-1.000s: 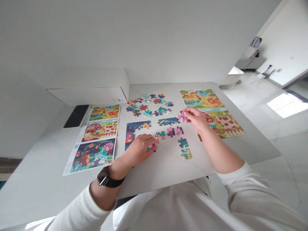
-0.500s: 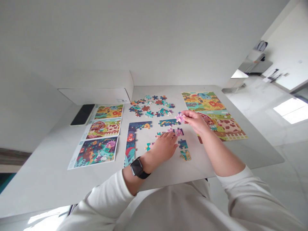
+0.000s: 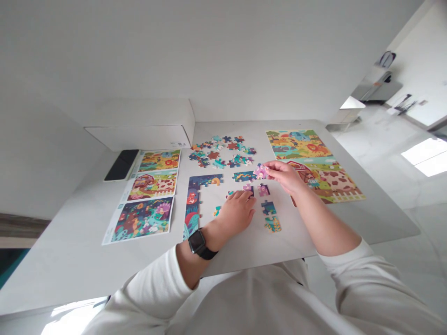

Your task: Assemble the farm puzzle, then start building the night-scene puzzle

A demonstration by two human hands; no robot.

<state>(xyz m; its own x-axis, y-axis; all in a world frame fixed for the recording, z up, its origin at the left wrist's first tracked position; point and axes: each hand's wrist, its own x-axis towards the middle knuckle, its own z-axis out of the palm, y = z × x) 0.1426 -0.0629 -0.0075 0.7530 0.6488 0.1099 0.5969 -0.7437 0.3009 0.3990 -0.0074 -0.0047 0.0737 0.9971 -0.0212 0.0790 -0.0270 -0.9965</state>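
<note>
My right hand [image 3: 284, 176] pinches a purple puzzle piece [image 3: 260, 170] a little above the table, beside a joined dark blue strip [image 3: 243, 176]. My left hand [image 3: 238, 210], with a black watch on its wrist, lies curled over small pieces near a purple piece [image 3: 248, 187]; what its fingertips hold is hidden. Another purple piece [image 3: 263, 189], a blue piece [image 3: 268, 207] and a teal-yellow piece [image 3: 272, 225] lie just right of it. A partly built dark puzzle edge [image 3: 193, 204] runs to its left. Several loose pieces [image 3: 221, 152] sit farther back.
Two finished animal puzzles [image 3: 314, 165] lie at the right. A sheet with three reference pictures [image 3: 146, 195] lies at the left, a black phone [image 3: 121, 164] beyond it, and a white box [image 3: 139, 125] against the wall. The table's near edge [image 3: 254, 260] is close to my body.
My left hand slid right from near the dark puzzle edge to the purple pieces in the middle. My right hand has held its purple piece almost still.
</note>
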